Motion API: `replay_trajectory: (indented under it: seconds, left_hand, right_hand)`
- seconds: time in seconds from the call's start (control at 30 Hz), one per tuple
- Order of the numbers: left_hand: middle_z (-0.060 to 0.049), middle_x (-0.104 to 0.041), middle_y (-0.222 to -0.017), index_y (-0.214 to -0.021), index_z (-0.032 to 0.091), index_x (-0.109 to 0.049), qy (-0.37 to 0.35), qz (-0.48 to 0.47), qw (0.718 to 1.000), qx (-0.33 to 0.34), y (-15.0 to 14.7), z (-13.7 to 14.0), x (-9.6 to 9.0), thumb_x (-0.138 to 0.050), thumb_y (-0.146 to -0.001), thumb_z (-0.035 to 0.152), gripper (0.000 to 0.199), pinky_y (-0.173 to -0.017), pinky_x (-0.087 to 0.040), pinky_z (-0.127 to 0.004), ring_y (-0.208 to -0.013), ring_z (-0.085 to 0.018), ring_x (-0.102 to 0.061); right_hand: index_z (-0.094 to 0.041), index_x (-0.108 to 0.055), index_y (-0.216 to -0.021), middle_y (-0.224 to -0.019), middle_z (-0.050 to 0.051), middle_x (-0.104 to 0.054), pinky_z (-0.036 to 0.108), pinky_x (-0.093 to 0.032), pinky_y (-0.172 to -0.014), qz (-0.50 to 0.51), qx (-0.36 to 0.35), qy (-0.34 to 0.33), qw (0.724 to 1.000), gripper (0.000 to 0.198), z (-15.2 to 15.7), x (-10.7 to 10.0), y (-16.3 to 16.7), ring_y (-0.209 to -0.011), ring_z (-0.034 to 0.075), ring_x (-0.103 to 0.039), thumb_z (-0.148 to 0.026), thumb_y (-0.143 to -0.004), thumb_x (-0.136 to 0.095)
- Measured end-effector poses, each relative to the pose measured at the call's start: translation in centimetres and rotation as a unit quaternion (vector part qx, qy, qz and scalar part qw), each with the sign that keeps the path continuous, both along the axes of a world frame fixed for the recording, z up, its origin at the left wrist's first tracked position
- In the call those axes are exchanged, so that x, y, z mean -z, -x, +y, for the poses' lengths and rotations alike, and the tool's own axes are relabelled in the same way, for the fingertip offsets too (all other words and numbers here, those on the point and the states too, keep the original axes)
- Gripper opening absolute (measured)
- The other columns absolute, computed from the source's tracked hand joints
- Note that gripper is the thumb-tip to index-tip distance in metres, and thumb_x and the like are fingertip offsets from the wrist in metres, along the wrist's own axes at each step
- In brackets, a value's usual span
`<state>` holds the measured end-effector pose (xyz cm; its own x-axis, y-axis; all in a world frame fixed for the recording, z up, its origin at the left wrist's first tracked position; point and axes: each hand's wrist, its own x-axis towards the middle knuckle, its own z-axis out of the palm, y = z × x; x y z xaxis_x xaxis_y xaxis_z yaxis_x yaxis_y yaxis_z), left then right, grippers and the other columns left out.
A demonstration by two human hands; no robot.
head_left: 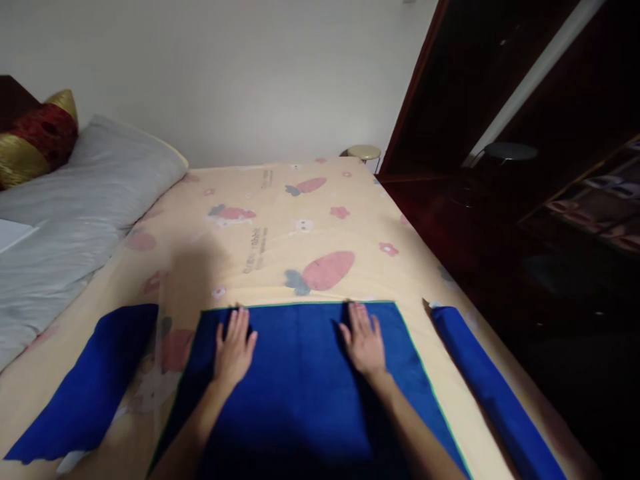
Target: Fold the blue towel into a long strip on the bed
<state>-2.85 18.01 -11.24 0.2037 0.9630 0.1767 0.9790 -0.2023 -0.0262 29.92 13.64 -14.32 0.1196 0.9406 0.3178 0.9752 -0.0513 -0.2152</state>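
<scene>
A blue piece [95,380] lies slanted on the bed sheet [367,230], its long axis running near-left to far-right. The left hand [235,350] rests flat, thumb apart, gripping nothing, on the spread green-edged blue cloth [300,387]. The cloth's far hem runs crosswise; its near end is cut off, so I cannot tell its long axis. The right hand [365,341] rests likewise. Rightmost, a blue roll [493,383] slants far-left to near-right.

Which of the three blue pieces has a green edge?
The middle blue piece, lying flat under the left hand and right hand: it's visibly edged in green. The left piece and narrow right strip show no green.
</scene>
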Motion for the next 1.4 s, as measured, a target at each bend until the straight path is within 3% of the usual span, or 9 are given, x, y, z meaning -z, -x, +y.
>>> replay_trajectory:
  seconds: [0.1,0.2,0.4,0.57,0.7,0.87,0.97,1.23,1.4]
  left_hand:
    - [-0.007,-0.03,-0.157,-0.15,0.02,-0.005,0.025,-0.018,0.993,0.116,-5.9,-3.4,1.1,-0.025,-0.097,0.036,0.059,-0.118,-0.024,-0.046,-0.145,-0.019,-0.028]
    - [-0.003,-0.03,-0.157,-0.15,0.025,-0.007,0.055,-0.022,0.987,0.149,-7.4,-5.2,2.1,-0.026,-0.097,0.036,0.057,-0.116,-0.029,-0.044,-0.144,-0.018,-0.03]
    - [-0.007,-0.034,-0.155,-0.148,0.023,-0.022,0.033,-0.001,0.999,-0.038,3.1,-5.9,2.9,-0.021,-0.096,0.047,0.058,-0.113,-0.031,-0.051,-0.143,-0.023,-0.033]
    - [-0.012,-0.04,-0.152,-0.146,0.017,-0.03,-0.015,0.018,0.996,-0.081,11.0,-7.6,3.4,-0.015,-0.095,0.048,0.062,-0.111,-0.032,-0.052,-0.141,-0.026,-0.037]
    - [-0.009,-0.037,-0.153,-0.148,0.02,-0.018,-0.045,-0.004,0.998,-0.045,7.7,-10.0,3.1,-0.023,-0.095,0.046,0.059,-0.114,-0.029,-0.053,-0.141,-0.025,-0.036]
    - [0.001,-0.03,-0.155,-0.146,0.029,-0.008,0.012,-0.051,0.997,0.062,-2.8,-15.1,4.4,-0.023,-0.096,0.036,0.053,-0.115,-0.033,-0.043,-0.142,-0.018,-0.034]
    - [0.003,-0.029,-0.155,-0.145,0.032,-0.014,0.065,-0.07,0.992,0.085,-5.3,-17.5,5.1,-0.021,-0.096,0.036,0.05,-0.115,-0.034,-0.042,-0.142,-0.017,-0.034]
    - [-0.002,-0.016,-0.159,-0.147,0.023,-0.015,0.104,0.015,0.978,-0.182,5.9,-19.6,3.2,-0.019,-0.092,0.045,0.059,-0.119,-0.021,-0.049,-0.147,-0.019,-0.02]
    - [0.001,-0.018,-0.159,-0.148,0.028,-0.016,0.104,0.032,0.969,-0.223,12.0,-21.3,3.4,-0.018,-0.091,0.046,0.06,-0.119,-0.017,-0.047,-0.147,-0.017,-0.02]
  right_hand:
    - [-0.019,-0.012,-0.149,-0.153,0.009,-0.035,0.044,-0.03,-0.114,0.014,-0.131,0.004,0.991,0.061,-1.6,0.1,7.1,-0.143,0.021,-0.031,-0.041,-0.096,-0.034]
    - [-0.026,-0.012,-0.149,-0.154,0.005,-0.033,0.043,-0.031,-0.113,0.008,-0.176,0.03,0.984,0.059,-3.0,0.4,9.0,-0.142,0.02,-0.032,-0.041,-0.097,-0.034]
    - [-0.025,-0.024,-0.147,-0.154,0.007,-0.032,0.046,-0.029,-0.114,-0.019,0.009,0.064,0.998,0.061,-6.4,1.9,-3.2,-0.142,0.022,-0.032,-0.053,-0.094,-0.031]
    - [-0.02,-0.031,-0.145,-0.153,0.008,-0.036,0.051,-0.028,-0.116,-0.025,0.075,0.065,0.995,0.068,-9.4,3.0,-9.7,-0.142,0.024,-0.033,-0.061,-0.092,-0.017]
    - [-0.018,-0.034,-0.144,-0.152,0.011,-0.034,0.054,-0.031,-0.114,-0.017,0.078,0.016,0.997,0.066,-10.1,2.4,-3.7,-0.141,0.027,-0.034,-0.058,-0.093,-0.02]
    - [-0.028,-0.024,-0.145,-0.151,0.004,-0.034,0.046,-0.044,-0.107,0.012,-0.115,-0.017,0.993,0.053,-12.4,2.4,9.5,-0.137,0.023,-0.038,-0.043,-0.095,-0.033]
    - [-0.032,-0.027,-0.144,-0.148,0.004,-0.038,0.047,-0.047,-0.104,0.034,-0.137,-0.017,0.99,0.051,-14.2,3.3,12.0,-0.135,0.024,-0.041,-0.042,-0.095,-0.034]
    - [-0.025,-0.036,-0.141,-0.151,0.006,-0.035,0.055,-0.037,-0.11,0.019,0.055,0.025,0.998,0.061,-19.2,5.2,-1.9,-0.139,0.028,-0.035,-0.057,-0.089,-0.032]
    - [-0.024,-0.044,-0.138,-0.146,0.004,-0.046,0.046,-0.04,-0.111,0.029,0.026,0.002,0.999,0.064,-20.3,7.4,-7.1,-0.137,0.025,-0.04,-0.059,-0.086,-0.032]
